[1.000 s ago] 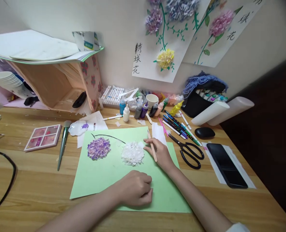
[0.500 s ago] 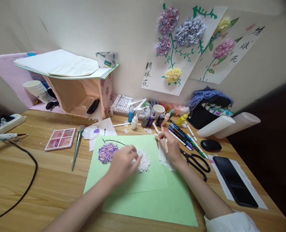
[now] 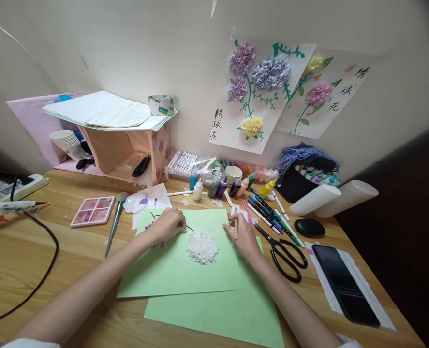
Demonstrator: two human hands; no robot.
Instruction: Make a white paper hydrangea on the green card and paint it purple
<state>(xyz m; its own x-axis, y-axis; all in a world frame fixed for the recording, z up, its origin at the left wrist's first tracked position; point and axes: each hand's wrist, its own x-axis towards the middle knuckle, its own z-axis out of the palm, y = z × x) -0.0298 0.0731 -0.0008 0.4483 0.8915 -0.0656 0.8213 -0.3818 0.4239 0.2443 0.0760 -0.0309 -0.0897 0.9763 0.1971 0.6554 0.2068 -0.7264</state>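
Over the purple paper flower point(image 3: 160, 245), hiding most of it, the left hand point(image 3: 169, 224), with fingers bent down toward the upper green sheet point(image 3: 149, 280), close to a black drawn line point(image 3: 189, 228); hard to tell whether pinching anything. To the right of those fingertips, and apart from them, the white fluffy flower point(image 3: 202, 246), flat on the same sheet, between both hands and touched by neither. Farther right, by the edge of that sheet, the right hand point(image 3: 243, 237), with fingers closed around a wooden craft stick point(image 3: 235, 227); contact with the paper unclear. Underneath, partly covered and nearer the body, a lower green sheet point(image 3: 214, 316). Across the wooden tabletop point(image 3: 72, 275), from the left: a glue gun point(image 3: 9, 207), a black cord point(image 3: 57, 245), a pink four-pan palette point(image 3: 93, 211), a green-handled brush point(image 3: 115, 224), a scalloped white dish point(image 3: 131, 204) with a purple dab, a white squeeze bottle point(image 3: 197, 191) beside coloured paint bottles point(image 3: 221, 188), a spread of pens point(image 3: 265, 210), black-handled scissors point(image 3: 276, 242) just beside the right hand, a black mouse point(image 3: 309, 227), and a smartphone point(image 3: 346, 285) on white paper. Along the back, a peach box point(image 3: 161, 150) under stacked paper point(image 3: 72, 108) and a tape roll point(image 3: 161, 105), then a marker case point(image 3: 181, 164), a white cup point(image 3: 233, 174), a black pouch point(image 3: 290, 186) topped with blue yarn point(image 3: 290, 159), and two white cylinders point(image 3: 316, 200). Above, on the pale wall point(image 3: 109, 53), toward the right, two overlapping posters point(image 3: 232, 137) with raised flowers, green stems and black Chinese characters.
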